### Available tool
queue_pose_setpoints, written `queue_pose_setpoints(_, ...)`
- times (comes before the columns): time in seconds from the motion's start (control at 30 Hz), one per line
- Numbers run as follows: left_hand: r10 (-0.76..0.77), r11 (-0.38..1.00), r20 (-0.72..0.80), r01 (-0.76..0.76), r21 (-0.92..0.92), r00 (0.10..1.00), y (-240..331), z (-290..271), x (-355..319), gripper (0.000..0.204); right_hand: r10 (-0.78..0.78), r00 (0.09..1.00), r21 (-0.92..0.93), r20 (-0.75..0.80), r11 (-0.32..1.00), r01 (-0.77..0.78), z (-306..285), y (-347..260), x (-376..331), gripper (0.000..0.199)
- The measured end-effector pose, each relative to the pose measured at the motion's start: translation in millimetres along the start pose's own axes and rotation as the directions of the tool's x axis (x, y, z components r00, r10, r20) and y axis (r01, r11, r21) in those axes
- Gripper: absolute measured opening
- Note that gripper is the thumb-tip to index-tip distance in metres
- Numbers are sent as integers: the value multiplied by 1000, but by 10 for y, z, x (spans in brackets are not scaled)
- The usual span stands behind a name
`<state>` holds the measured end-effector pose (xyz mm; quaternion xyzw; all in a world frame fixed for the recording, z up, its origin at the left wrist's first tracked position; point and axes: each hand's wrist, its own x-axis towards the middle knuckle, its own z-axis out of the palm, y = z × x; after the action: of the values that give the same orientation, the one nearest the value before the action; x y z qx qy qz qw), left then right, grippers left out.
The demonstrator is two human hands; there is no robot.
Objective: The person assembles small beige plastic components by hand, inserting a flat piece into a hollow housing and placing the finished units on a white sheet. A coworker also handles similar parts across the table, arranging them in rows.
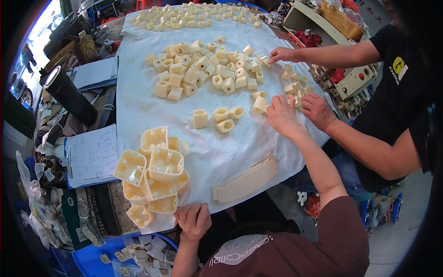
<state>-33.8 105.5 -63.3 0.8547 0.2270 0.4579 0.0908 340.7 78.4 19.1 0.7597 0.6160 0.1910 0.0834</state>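
Cream plastic block (pixel 260 104) sat pinched at right hand (pixel 282 116), ready to sort; left hand (pixel 194 220) rested curled, empty, steadying sheet (pixel 221 147).

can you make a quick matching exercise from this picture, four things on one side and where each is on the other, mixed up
Things:
1. left hand
2. right hand
3. curved cream strips
4. big cream cups

Places:
A. stacked at the cloth's near left corner
B. resting at the cloth's near edge
C. lying flat near the cloth's near right edge
D. stretched out among small cream blocks at the right side

Pairs: 1-B, 2-D, 3-C, 4-A
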Motion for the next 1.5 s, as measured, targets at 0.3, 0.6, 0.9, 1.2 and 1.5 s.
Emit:
queue_pose_setpoints(0.3,-7,1000,-1,7,2,1000,-2,2,-15,28,39,998,68,42,997,-42,-305,50,-106,8)
queue_pose_setpoints(0.6,1,1000,9,-1,-9,1000,-4,2,-11,29,24,999,255,-37,967,-14,-387,-50,-233,12)
queue_pose_setpoints(0.9,8,1000,4,-8,-1,1000,-4,7,-5,30,135,991,329,17,935,-133,-244,130,142,19)
queue_pose_setpoints(1.2,3,1000,0,-3,10,1000,-1,4,-8,29,156,930,78,333,978,-192,-122,80,563,22)
queue_pose_setpoints(1.5,11,1000,2,-11,17,1000,-7,9,-26,29,79,946,366,313,910,-197,-115,141,500,18)
